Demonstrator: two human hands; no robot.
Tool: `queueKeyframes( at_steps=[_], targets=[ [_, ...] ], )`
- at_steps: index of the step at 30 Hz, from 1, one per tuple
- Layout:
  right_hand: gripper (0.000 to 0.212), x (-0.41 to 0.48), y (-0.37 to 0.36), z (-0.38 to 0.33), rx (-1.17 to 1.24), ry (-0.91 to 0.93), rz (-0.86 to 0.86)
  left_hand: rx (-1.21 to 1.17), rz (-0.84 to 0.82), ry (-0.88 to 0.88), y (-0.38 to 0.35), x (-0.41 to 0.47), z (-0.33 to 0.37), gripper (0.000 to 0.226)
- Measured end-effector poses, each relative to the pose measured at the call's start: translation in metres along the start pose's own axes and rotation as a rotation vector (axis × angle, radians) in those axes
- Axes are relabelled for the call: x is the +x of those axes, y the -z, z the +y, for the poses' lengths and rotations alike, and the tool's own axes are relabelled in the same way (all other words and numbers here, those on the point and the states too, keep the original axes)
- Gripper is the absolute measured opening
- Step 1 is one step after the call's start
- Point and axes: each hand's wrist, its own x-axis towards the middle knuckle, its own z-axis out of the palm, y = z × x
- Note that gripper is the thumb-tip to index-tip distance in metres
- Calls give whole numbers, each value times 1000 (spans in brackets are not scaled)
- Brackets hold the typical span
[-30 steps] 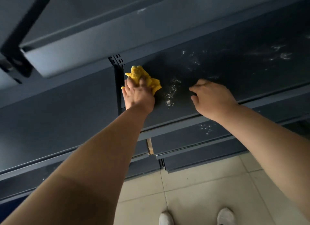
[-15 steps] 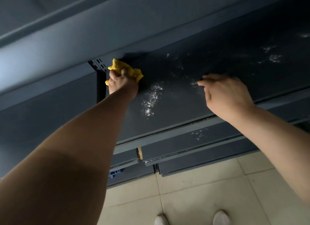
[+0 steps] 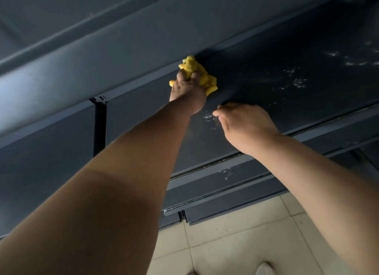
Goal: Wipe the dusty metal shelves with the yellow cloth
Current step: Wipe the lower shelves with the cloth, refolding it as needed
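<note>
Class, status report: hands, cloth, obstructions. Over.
Left hand grips yellow cloth at rear of shelf. Right hand empty, resting on shelf. Dust patches lie to the right; nothing blocking.

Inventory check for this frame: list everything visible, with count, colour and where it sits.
yellow cloth: one, yellow, bunched, at the back of a dusty shelf.
metal shelves: several tiers, dark blue-grey, across the frame.
dust patches: several, whitish, on the cloth's shelf and one lower shelf.
slotted upright: one, black, left of the cloth.
floor tiles: beige, bottom right.
shoe: one clearly, white, bottom edge.
left hand: grips the cloth.
right hand: over the same shelf, nearer its front, fingers bent, nothing visible in it.
</note>
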Motion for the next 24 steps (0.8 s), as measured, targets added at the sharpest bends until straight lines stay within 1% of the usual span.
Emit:
queueKeyframes(
  at_steps=[5, 9, 11, 14, 17, 19, 24],
  targets=[
    [23, -2, 3, -2, -8, -31, -11, -6, -53, -112, 1, -14, 1, 53],
    [29, -7, 3, -7, 17, -51, -9, 22, -79, -190, 5, -28, -24, 51],
    [31, -11, 5, -11, 32, -78, -16, 36, -81, -160, 9, -34, -42, 50],
    [33, -15, 9, -17, 15, -113, -48, 16, -70, -51, 17, -45, -75, 51],
    [34, -13, 9, -24, -58, -136, -65, 16, -67, 70, 24, -61, -109, 56],
    [35, -12, 5, -28, -88, -160, -78, 11, -59, 118, 25, -75, -127, 61],
    [39, -12, -1, -29, -87, -191, -117, -22, -34, 189, 25, -105, -140, 60]
  ],
)
